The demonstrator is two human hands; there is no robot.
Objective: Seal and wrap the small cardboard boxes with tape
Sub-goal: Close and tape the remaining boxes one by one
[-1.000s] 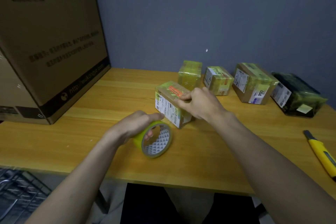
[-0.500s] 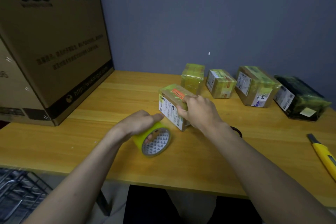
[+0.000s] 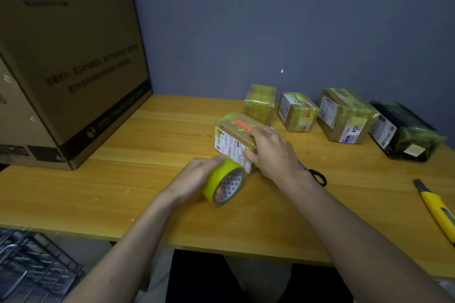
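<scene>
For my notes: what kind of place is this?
Probably a small parcel-packing corner: taped, labelled boxes stand along a wooden desk, beside a large carton, with a tape roll in use.

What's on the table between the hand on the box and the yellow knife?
In the head view, black scissors lie between the right hand and the yellow utility knife, partly hidden behind the wrist; otherwise bare wood.

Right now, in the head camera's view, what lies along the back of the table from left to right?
Big printed cardboard carton → tape-covered yellow cube box → small box with white label → brown box marked 004 → black wrapped parcel.
</scene>
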